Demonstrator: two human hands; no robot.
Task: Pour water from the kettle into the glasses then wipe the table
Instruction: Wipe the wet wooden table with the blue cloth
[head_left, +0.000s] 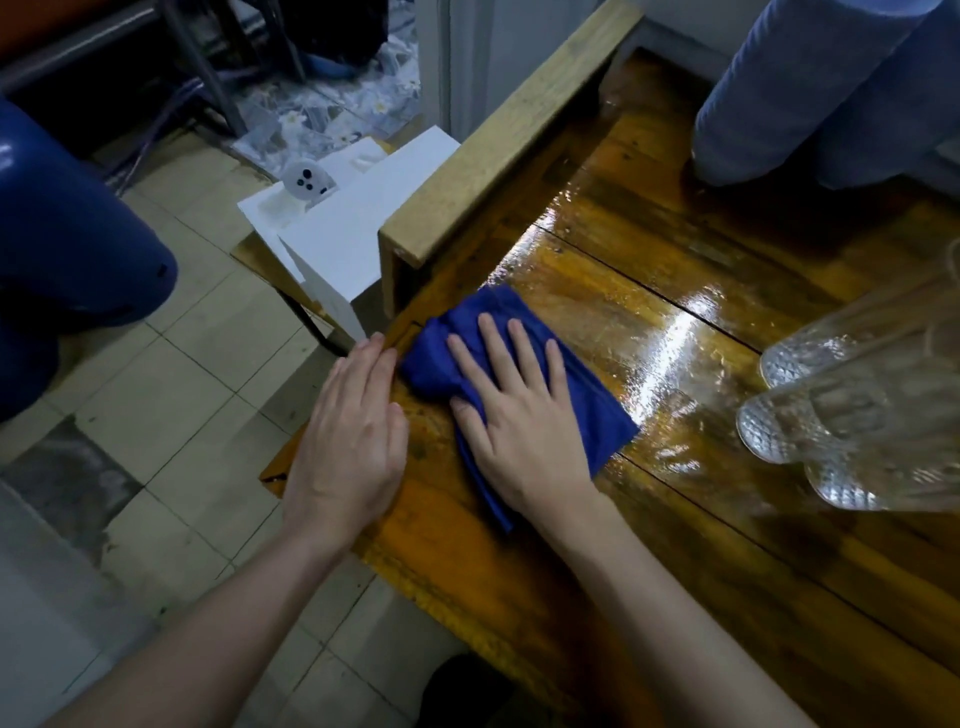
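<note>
I'm in what looks like a lived-in home room — a worn, varnished wooden table (675, 291) under my hands, pale floor tiles (171, 395) below, a flower-print sheet (332, 104) spread on the floor beyond, a white box (343, 228) and patterned drinking glasses (852, 415) close by.

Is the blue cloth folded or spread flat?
Folded and bunched: the blue cloth shows creased layers under the flat right hand.

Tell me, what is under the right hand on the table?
Under the right hand lies a blue cloth, pressed flat on the wooden table. The table surface beneath the cloth is covered, so its state cannot be seen.
</note>
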